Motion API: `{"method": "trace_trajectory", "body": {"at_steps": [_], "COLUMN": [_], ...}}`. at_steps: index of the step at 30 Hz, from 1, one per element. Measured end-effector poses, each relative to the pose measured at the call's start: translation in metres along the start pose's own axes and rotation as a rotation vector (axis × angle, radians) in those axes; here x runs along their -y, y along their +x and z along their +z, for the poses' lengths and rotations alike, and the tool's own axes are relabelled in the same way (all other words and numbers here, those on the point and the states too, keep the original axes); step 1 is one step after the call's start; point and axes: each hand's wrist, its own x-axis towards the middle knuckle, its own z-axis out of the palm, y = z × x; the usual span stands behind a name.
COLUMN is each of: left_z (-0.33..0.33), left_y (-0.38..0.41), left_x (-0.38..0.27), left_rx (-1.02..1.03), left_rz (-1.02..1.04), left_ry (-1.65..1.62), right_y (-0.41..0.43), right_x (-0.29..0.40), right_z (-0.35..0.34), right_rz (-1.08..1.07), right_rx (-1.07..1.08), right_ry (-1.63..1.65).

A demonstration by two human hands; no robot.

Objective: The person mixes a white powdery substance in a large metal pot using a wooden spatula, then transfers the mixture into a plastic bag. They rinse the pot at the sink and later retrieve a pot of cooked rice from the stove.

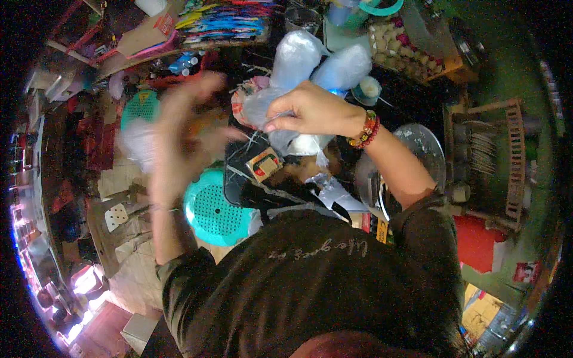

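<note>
My right hand (313, 109), wearing a beaded bracelet, pinches a thin edge of clear plastic between thumb and fingers. A filled, knotted plastic bag (306, 145) with white contents lies just under it on the black marble-patterned table. My left hand (192, 116) is blurred by motion left of the table edge, fingers apart and nothing seen in them. Beyond my right hand stand two bulging rolls of clear plastic bags (295, 56). A small box (265, 164) with a red and dark print lies near the table's left corner. Flattened plastic packaging (335, 192) rests close to my body.
A turquoise perforated stool (217, 208) stands below the left table edge. A large round metal lid (418, 143) is by my right forearm. Behind are a small cup (369, 87), a tray of garlic and shallots (403, 47) and stacked colourful packets (228, 22). A plate rack (488, 152) is at right.
</note>
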Motion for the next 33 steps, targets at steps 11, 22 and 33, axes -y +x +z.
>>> {"method": "trace_trajectory", "body": {"at_steps": [11,22,33], "left_z": [0.054,0.202,0.326], "left_y": [0.016,0.117,0.038], "left_x": [0.067,0.141,0.218], "left_rx": [0.57,-0.07,-0.04], "left_rz": [-0.698,-0.865,-0.615], "left_ry": [-0.804,-1.308,-0.379], "right_y": [-0.013,0.034,0.038], "right_x": [-0.073,-0.149,-0.228], "right_z": [-0.039,0.02,0.148], "right_rz": [0.142,0.365,0.857], "right_rx": [0.176,-1.284,-1.205], "right_ry": [0.605,1.463,0.29]}}
